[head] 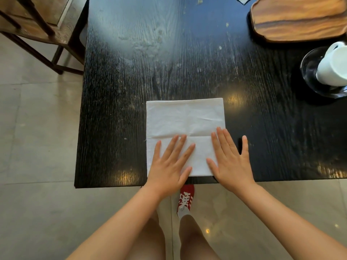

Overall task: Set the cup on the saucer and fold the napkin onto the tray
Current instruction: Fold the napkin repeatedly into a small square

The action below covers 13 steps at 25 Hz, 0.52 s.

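A white napkin (185, 119) lies flat in a square on the black table (131, 91), close to the near edge. My left hand (170, 166) rests palm down on its near left part, fingers spread. My right hand (230, 162) presses flat on its near right corner, partly on the bare table. A white cup (332, 66) stands on a clear glass saucer (309, 66) at the right edge of view. The wooden tray (298, 19) sits at the far right, with nothing on the part that shows.
A wooden chair (43, 29) stands by the table's far left corner. The table's near edge runs just under my wrists. Below it I see my legs and a red shoe (185, 198) on the tiled floor.
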{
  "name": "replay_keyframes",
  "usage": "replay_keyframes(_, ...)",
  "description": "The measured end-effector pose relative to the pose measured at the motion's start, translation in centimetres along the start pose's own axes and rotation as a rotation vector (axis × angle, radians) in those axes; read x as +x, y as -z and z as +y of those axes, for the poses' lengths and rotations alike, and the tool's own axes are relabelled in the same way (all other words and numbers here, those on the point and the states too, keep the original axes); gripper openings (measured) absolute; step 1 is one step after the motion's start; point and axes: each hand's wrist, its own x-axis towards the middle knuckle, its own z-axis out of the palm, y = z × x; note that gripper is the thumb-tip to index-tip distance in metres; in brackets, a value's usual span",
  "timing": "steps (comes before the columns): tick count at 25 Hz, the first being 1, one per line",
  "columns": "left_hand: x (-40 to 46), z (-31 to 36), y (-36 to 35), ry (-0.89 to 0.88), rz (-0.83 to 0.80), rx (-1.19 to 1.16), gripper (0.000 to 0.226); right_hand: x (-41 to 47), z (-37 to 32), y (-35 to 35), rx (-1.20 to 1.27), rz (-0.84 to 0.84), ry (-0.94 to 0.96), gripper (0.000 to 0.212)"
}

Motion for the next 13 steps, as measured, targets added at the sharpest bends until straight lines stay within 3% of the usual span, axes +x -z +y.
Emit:
replay_keyframes(4,0.1,0.4,0.8,0.028,-0.024,-0.054,0.067,-0.2,0.2,0.3,0.026,0.029,0.033,0.066)
replay_keyframes(8,-2.1,-0.5,1.8,-0.003,0.024,-0.069,0.073,-2.0,0.6,0.5,0.041,0.044,0.263,0.061)
replay_keyframes(13,-5.9,-2.8,1.6,0.008,0.068,-0.074,0.064,-4.9,1.9,-0.9,0.05,0.073,0.342,0.056)
